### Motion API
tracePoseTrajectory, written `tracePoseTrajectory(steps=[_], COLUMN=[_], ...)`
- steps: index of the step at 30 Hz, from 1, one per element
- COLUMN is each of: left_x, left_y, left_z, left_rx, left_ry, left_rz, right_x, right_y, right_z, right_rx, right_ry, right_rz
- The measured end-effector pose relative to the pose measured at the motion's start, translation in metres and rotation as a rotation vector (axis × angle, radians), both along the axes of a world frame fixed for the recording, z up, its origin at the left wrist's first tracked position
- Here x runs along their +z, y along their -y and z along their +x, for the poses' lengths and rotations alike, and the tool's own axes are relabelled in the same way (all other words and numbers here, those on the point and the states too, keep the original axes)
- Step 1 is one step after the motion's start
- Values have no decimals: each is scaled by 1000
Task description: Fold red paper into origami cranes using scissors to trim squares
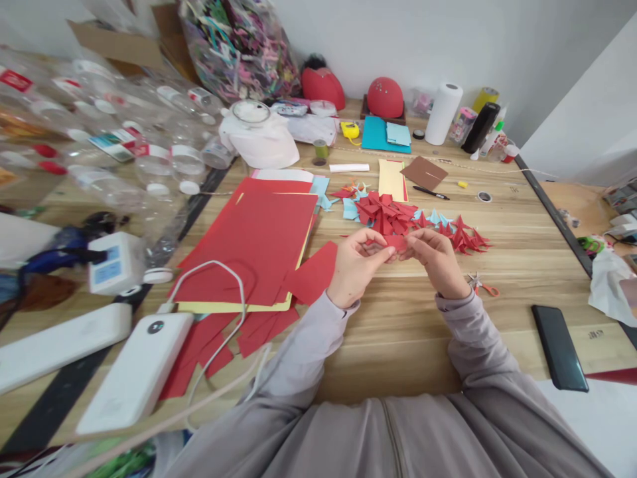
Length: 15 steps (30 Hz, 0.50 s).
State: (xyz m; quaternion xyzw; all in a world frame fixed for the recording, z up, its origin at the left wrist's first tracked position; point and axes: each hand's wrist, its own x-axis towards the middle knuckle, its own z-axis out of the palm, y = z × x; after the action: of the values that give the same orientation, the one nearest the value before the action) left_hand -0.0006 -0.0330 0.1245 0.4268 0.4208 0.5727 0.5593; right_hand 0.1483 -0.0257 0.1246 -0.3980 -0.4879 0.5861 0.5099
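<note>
A small red paper piece (395,243) is pinched between my two hands above the table. My left hand (359,264) grips its left side, with thumb and fingers closed on it. The right side is held by the thumb and fingers of my right hand (438,260). Just beyond my hands lies a pile of folded red paper shapes (385,211), with more red folded shapes (462,236) to the right. Light blue folded pieces (434,218) lie among them. A stack of red sheets (253,239) is left of my left hand, with cut red pieces (216,345) near its front edge.
Scissors (480,284) lie right of my right hand, and a black phone (559,346) farther right. White power banks (137,372) with a cable are at the front left. Plastic bottles (149,156) crowd the left. Two red domed cushions (385,97) stand at the back.
</note>
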Motion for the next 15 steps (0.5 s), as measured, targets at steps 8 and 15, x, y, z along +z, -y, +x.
tracePoseTrajectory(steps=[8,15], left_x=[-3,-3], left_y=[1,-1], left_z=[1,0], left_rx=[-28,-20], left_ry=[-32,-8], left_rz=[35,46], right_x=[1,2], right_y=[4,4], right_z=[-7,-4], right_rx=[31,131], right_ry=[100,-7], right_rz=[25,-57])
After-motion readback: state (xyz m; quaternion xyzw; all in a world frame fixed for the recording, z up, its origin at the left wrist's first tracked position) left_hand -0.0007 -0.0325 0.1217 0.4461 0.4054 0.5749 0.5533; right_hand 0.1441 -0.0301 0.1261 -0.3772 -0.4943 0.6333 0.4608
